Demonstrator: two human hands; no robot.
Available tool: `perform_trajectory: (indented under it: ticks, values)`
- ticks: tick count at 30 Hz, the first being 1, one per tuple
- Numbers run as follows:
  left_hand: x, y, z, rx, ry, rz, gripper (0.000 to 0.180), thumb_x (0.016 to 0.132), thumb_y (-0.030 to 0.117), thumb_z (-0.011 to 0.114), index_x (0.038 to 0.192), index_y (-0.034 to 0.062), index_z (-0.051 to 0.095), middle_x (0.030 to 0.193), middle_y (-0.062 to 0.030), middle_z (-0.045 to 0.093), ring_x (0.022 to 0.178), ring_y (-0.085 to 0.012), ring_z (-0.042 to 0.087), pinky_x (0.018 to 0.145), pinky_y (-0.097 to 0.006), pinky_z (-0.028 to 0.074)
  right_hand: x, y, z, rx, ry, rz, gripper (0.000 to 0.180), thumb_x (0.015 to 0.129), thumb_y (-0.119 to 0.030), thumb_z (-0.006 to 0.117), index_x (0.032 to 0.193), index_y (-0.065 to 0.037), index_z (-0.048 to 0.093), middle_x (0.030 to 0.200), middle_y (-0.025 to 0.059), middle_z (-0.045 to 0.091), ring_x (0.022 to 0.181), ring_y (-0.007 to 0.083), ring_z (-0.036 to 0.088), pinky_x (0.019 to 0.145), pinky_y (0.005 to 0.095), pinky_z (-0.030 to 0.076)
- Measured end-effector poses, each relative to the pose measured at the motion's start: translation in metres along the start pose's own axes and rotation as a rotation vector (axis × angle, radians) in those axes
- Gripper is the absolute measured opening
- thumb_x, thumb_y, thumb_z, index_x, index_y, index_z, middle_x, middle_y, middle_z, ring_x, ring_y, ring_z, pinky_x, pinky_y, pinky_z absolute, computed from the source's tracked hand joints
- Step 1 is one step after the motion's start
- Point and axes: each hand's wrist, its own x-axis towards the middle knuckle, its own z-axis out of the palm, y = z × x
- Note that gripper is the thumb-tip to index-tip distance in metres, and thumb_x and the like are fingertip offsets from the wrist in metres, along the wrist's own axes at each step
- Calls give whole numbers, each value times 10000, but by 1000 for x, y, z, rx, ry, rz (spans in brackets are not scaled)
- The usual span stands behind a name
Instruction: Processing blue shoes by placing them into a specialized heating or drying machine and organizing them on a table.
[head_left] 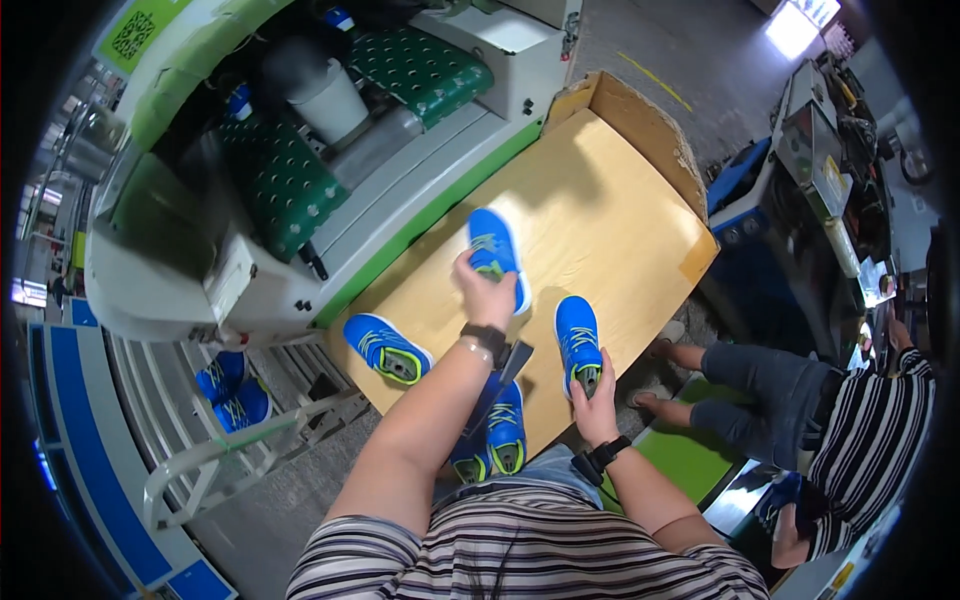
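Note:
My left hand (488, 298) grips a blue sneaker (490, 228) with lime laces and a white sole by its heel and opening, over the middle of the wooden tabletop (630, 240). To its right, my right hand (597, 410) is closed round the heel of a second blue sneaker (577, 325), toe pointing away from me; a grey insert shows inside its opening. Apart from both hands, a third blue sneaker (372, 338) lies at the table's left edge. Close to my body sit more blue sneakers (506, 415), partly covered by my left forearm.
A machine with green perforated belts (425, 75) borders the table's far left side. Torn cardboard (650, 130) walls the far end. Blue shoes lie on a metal rack (250, 450) at lower left. A person in a striped shirt (870, 420) works at right, beside other equipment.

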Motion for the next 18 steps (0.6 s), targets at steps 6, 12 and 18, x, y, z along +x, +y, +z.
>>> perform_trajectory:
  ticks: [6,12,18]
  values:
    - [-37,-21,-109,211,248,-128,680,799,-46,618,1404,67,328,1404,-254,275,1284,-399,350,1118,-426,292,-2,-2,3,-18,40,-69,744,879,-120,647,1491,17,247,1401,283,416,1292,436,418,1098,459,342]
    - [-64,-11,-176,131,228,137,780,802,40,692,1451,30,261,1460,-235,222,1367,-393,276,1150,-441,258,0,8,2,6,65,-81,743,883,-138,642,1493,10,244,1401,290,420,1292,437,421,1099,456,346]
    - [-42,-89,-188,68,142,-474,1078,769,177,810,1532,16,66,1455,-258,342,1335,-346,400,1104,-423,363,-61,-1,28,-27,45,-28,761,880,-183,646,1490,15,237,1385,320,429,1273,472,418,1086,489,349]
